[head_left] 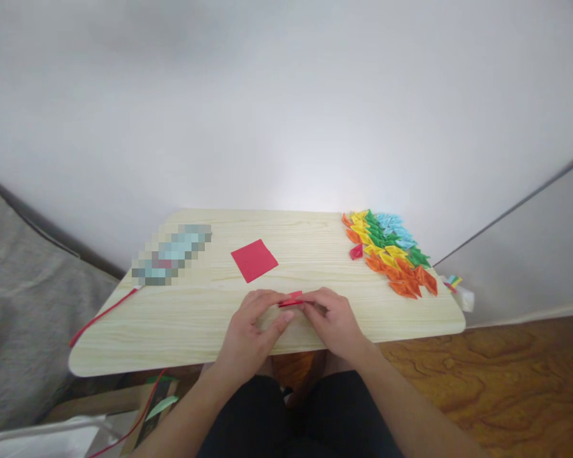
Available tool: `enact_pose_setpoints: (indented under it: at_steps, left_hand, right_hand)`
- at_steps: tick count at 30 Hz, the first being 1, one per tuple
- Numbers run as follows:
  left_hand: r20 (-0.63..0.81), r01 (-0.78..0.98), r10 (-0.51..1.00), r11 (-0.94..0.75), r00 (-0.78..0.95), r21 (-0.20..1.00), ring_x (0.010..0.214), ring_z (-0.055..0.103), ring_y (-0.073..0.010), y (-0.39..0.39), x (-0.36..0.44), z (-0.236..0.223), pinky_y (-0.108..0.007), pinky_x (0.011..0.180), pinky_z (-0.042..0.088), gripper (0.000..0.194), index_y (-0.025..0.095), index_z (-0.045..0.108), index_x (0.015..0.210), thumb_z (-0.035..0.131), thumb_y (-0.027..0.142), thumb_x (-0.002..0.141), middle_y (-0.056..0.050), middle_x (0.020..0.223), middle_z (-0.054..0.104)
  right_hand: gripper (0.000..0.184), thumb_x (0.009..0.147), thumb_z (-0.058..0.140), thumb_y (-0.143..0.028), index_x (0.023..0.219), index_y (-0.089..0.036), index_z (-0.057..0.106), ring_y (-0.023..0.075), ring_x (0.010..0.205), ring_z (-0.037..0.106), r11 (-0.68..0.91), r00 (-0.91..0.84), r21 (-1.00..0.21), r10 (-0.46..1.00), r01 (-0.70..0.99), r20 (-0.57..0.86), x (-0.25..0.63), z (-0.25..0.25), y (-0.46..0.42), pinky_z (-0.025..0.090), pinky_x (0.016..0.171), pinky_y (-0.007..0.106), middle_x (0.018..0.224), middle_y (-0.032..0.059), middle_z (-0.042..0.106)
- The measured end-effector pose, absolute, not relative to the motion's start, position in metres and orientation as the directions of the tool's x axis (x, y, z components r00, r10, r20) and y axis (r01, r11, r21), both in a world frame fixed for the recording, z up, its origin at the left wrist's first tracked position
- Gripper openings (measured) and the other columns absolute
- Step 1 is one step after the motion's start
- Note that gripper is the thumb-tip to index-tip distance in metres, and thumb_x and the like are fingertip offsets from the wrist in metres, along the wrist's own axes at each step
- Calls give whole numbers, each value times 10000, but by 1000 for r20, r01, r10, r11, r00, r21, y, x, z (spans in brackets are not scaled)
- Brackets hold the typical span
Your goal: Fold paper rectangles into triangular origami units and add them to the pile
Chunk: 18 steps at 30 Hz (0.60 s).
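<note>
A small folded piece of red origami paper (292, 298) is held between both hands near the table's front edge. My left hand (254, 321) has its fingertips on the paper's left part, with the thumb stretched out below. My right hand (332, 313) pinches the right end between thumb and fingers. Just beyond the hands lies a flat red paper square (254, 261), turned like a diamond. One small folded red piece (356, 252) rests to the right, beside rows of folded paper pieces.
Folded orange pieces (403, 278), green pieces (379, 230), yellow pieces (360, 224) and light blue pieces (391, 222) cover the right side of the table (172, 337). A blurred-out device (174, 254) with a red cable (102, 316) lies at the left. A white wall (286, 127) stands behind.
</note>
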State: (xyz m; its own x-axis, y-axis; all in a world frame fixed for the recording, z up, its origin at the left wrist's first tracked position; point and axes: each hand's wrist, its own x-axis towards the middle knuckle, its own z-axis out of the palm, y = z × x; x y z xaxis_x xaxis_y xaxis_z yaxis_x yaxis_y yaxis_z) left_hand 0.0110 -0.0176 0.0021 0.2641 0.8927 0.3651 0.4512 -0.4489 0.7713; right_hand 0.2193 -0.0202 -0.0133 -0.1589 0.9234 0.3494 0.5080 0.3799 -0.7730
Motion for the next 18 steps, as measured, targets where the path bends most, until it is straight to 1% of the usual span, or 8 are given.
enact_pose_setpoints:
  at_steps: [2, 4, 7, 9, 11, 14, 16, 18]
  left_hand:
    - [366, 486, 912, -408, 183, 773, 846, 659, -195, -10, 14, 6, -355, 793, 583, 308, 258, 751, 1207, 728, 356, 915, -27, 880, 694]
    - [329, 452, 937, -344, 115, 823, 728, 628, -161, -1, 19, 13, -310, 689, 551, 353, 249, 749, 1232, 745, 364, 898, 5, 785, 659]
    - [232, 236, 969, -245, 83, 940, 769, 685, -163, 9, 31, 30, -291, 689, 560, 275, 220, 787, 1110, 760, 382, 889, -20, 892, 760]
    - [212, 103, 975, -218, 67, 970, 794, 717, -184, 12, 40, 45, -307, 715, 585, 242, 199, 800, 1005, 798, 394, 862, -35, 907, 797]
    - [260, 10, 965, -261, 27, 965, 830, 735, -191, 13, 47, 60, -313, 768, 601, 221, 191, 812, 943, 841, 378, 828, -39, 909, 808]
    - [363, -93, 932, -363, -19, 927, 819, 749, -172, 14, 53, 78, -319, 799, 609, 206, 179, 814, 968, 839, 345, 847, -19, 899, 804]
    - [417, -68, 909, -415, 5, 907, 855, 749, -171, 14, 55, 87, -301, 771, 598, 240, 144, 800, 1035, 800, 335, 888, 5, 891, 792]
    - [457, 4, 890, -457, 1, 890, 811, 726, -134, 13, 55, 93, -261, 729, 583, 224, 136, 789, 989, 780, 344, 905, 40, 853, 784]
  right_hand:
    - [187, 988, 642, -233, 1083, -274, 797, 217, 938, 766, 360, -84, -814, 928, 456, 364, 218, -5, -13, 609, 857, 358, 1021, 22, 826]
    - [180, 994, 637, -258, 1065, -249, 802, 217, 929, 778, 349, -21, -843, 927, 409, 374, 218, 6, -5, 622, 850, 353, 1014, 33, 832]
    - [153, 963, 685, -282, 1022, -228, 816, 218, 886, 782, 335, 18, -871, 931, 359, 365, 219, 30, 3, 624, 837, 354, 958, 37, 836]
    - [136, 945, 710, -289, 991, -219, 818, 211, 874, 778, 310, 40, -888, 939, 340, 343, 221, 49, 3, 617, 818, 338, 938, 33, 835]
    - [118, 912, 757, -302, 963, -217, 821, 207, 883, 772, 331, 22, -893, 935, 305, 354, 224, 67, 2, 605, 822, 328, 943, 30, 832]
    - [161, 928, 751, -370, 973, -229, 813, 195, 937, 765, 403, -21, -890, 913, 213, 408, 229, 87, 1, 596, 839, 314, 988, 11, 823]
    - [246, 942, 722, -459, 1006, -236, 804, 192, 982, 757, 403, -28, -892, 913, 204, 406, 232, 97, -1, 590, 863, 311, 1021, -1, 811]
    - [315, 925, 726, -517, 1001, -219, 795, 181, 939, 752, 391, -20, -895, 918, 213, 396, 234, 104, -4, 589, 830, 293, 984, -1, 806]
